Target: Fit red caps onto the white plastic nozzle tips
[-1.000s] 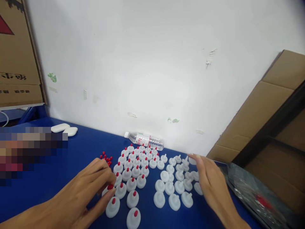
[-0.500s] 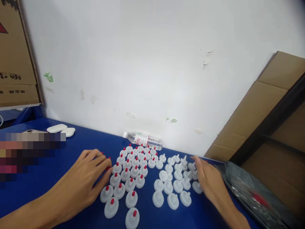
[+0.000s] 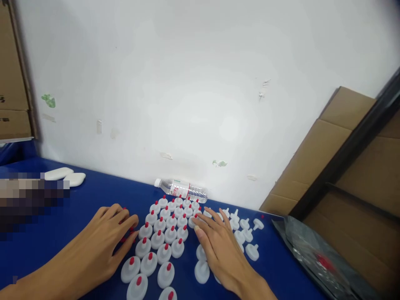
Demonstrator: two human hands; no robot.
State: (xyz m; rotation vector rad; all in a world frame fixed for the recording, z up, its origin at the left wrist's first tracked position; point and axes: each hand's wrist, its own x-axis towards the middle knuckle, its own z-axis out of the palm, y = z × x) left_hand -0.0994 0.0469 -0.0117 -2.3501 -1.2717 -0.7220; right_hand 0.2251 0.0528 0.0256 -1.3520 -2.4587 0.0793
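On the blue table [image 3: 78,208] stand several white caps with red tips [image 3: 164,237] in rows. To their right are several plain white caps [image 3: 246,235] without tips. My left hand [image 3: 106,239] lies palm down left of the red-tipped rows, fingers stretched over a small pile of loose red tips [image 3: 126,239] that it mostly hides. My right hand [image 3: 218,246] lies flat over the plain caps, fingers spread, fingertips touching the edge of the red-tipped group. Neither hand visibly holds anything.
A clear water bottle [image 3: 181,189] lies along the white wall behind the caps. Two white pads [image 3: 64,176] sit at the far left. A shiny dark plastic bag [image 3: 315,256] lies at the right, below leaning cardboard [image 3: 328,150]. Another cardboard box [image 3: 14,83] stands left.
My right hand has slid left from the far right edge of the plain caps to lie across them. My left hand shifted slightly left. The view has turned right.
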